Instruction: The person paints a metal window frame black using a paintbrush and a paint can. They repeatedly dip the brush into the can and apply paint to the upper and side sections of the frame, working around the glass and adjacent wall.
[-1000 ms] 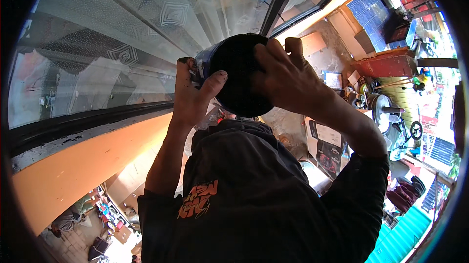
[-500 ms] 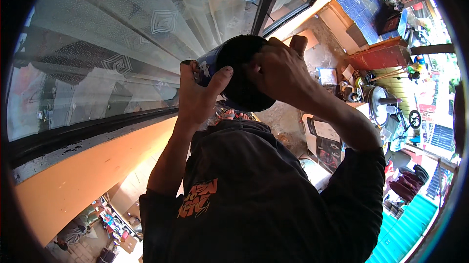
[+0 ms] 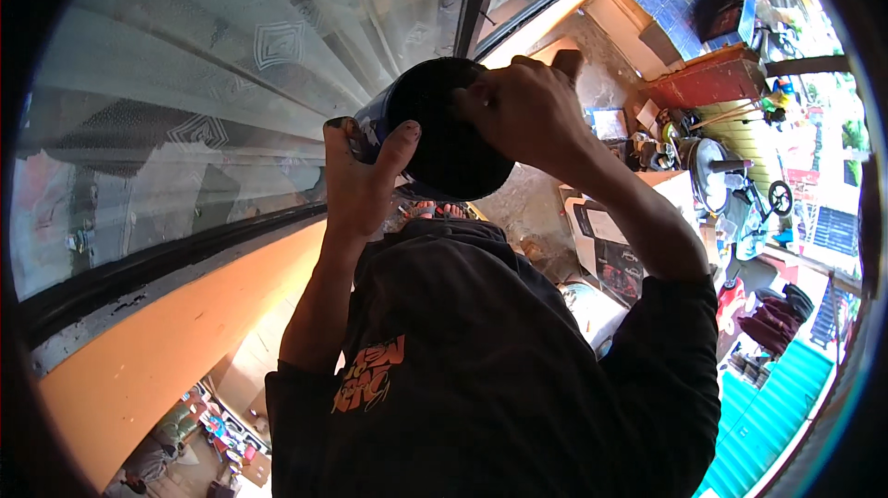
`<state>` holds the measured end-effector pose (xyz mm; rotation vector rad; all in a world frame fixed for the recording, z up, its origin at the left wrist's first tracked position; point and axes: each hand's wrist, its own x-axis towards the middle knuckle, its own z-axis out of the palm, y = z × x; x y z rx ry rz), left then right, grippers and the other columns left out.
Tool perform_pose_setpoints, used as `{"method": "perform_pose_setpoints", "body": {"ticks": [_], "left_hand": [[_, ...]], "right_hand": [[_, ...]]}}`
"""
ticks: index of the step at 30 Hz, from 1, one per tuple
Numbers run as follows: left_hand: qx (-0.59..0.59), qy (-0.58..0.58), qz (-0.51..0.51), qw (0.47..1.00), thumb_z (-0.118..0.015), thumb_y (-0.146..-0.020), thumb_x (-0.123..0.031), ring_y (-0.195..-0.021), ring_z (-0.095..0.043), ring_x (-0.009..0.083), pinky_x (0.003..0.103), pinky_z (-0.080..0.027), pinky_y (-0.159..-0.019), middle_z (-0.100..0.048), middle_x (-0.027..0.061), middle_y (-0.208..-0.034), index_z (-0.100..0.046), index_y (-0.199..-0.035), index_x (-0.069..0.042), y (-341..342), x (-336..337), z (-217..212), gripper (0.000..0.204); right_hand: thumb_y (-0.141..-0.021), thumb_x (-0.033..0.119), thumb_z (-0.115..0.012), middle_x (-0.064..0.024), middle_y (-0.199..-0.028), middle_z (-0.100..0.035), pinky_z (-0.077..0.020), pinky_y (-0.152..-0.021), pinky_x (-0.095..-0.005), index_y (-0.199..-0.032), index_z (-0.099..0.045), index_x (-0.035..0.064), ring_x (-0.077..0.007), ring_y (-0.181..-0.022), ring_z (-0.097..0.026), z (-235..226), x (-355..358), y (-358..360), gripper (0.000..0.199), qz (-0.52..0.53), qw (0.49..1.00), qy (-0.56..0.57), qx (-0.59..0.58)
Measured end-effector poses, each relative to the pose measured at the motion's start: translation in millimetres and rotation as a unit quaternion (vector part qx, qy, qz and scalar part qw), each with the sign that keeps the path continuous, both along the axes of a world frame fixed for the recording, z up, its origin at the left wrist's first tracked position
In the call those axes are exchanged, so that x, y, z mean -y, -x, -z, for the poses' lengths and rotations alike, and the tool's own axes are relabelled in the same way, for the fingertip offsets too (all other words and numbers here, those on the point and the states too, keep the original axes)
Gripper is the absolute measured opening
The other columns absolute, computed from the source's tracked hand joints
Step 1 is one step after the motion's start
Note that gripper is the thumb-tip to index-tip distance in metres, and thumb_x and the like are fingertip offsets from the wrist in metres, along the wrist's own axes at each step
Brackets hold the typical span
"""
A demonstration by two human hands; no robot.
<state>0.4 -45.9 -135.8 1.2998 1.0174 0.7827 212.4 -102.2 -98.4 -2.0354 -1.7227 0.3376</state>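
My left hand [image 3: 363, 170] is closed around the side of a blue can [image 3: 375, 116], its thumb lying over the rim. The can is tilted so that its round mouth faces me; the inside is too dark to make out. At the far right of the mouth, my right hand [image 3: 532, 114] is closed, its curled fingers at the can's rim. A short brown end like a handle [image 3: 567, 63] sticks out past its knuckles. The rest of that tool is hidden by the hand and the dark of the can.
Close on the left stands a window [image 3: 231, 82] with patterned curtains behind the glass, above an orange wall [image 3: 213, 313]. To the right are a printed cardboard box [image 3: 606, 248], a round metal lid-like thing [image 3: 710, 174] and several cluttered items. A red ledge [image 3: 708, 80] stands further off.
Both hands and the can have shifted slightly left in the view, along with the surroundings. My right hand stays at the can's mouth; both grips look the same.
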Motion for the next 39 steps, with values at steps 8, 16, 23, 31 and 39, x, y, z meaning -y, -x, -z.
{"method": "perform_pose_setpoints", "body": {"ticks": [8,16,23,31,39], "left_hand": [[-0.031,0.032,-0.118,0.992,-0.084,-0.087,-0.037,-0.088,-0.053,0.0107,0.026,-0.046,-0.078,-0.056,0.0046,-0.096,-0.045,-0.104,-0.004,63.9,21.2,-1.7,0.054],[-0.106,-0.027,-0.257,0.960,-0.085,-0.085,-0.034,-0.098,-0.056,0.0167,0.033,-0.050,-0.086,-0.057,0.0106,-0.103,-0.043,-0.114,0.002,153.5,71.6,-13.5,0.063],[-0.047,-0.027,-0.326,0.944,-0.086,-0.084,-0.032,-0.096,-0.061,0.0160,0.030,-0.053,-0.081,-0.059,0.0122,-0.105,-0.039,-0.113,0.003,166.5,93.7,-9.2,0.065],[-0.118,0.020,-0.325,0.938,-0.087,-0.083,-0.033,-0.101,-0.059,0.0168,0.032,-0.052,-0.083,-0.058,0.0148,-0.108,-0.041,-0.115,0.003,168.0,83.8,-4.6,0.067],[-0.016,0.029,-0.286,0.958,-0.076,-0.088,-0.024,-0.092,-0.044,0.0124,0.029,-0.042,-0.082,-0.045,0.0017,-0.097,-0.046,-0.105,-0.007,128.6,49.2,-13.4,0.039]], "right_hand": [[-0.092,0.037,-0.070,-0.0170,-0.066,-0.067,-0.0412,-0.083,-0.0485,-0.080,-0.077,0.0033,-0.0343,-0.075,-0.067,-3.3,-5.8,35.0,0.036,-0.087,0.995,0.006,-0.039],[-0.089,0.026,-0.074,-0.0062,-0.072,-0.069,-0.0313,-0.085,-0.0480,-0.078,-0.076,0.0081,-0.0235,-0.080,-0.065,6.6,-30.1,126.1,0.021,-0.351,0.934,-0.059,-0.009],[-0.090,0.025,-0.065,-0.0028,-0.072,-0.068,-0.0287,-0.081,-0.0483,-0.081,-0.074,0.0151,-0.0215,-0.078,-0.064,31.0,-39.3,180.1,0.016,-0.473,0.871,-0.106,0.078],[-0.089,0.027,-0.067,-0.0036,-0.069,-0.068,-0.0274,-0.080,-0.0490,-0.075,-0.072,0.0155,-0.0216,-0.076,-0.064,20.2,-45.2,182.8,0.018,-0.490,0.859,-0.012,0.147],[-0.086,0.030,-0.069,-0.0034,-0.065,-0.067,-0.0285,-0.080,-0.0475,-0.063,-0.069,0.0132,-0.0212,-0.068,-0.064,-31.4,-64.7,124.6,0.029,-0.382,0.912,-0.105,0.108]]}}
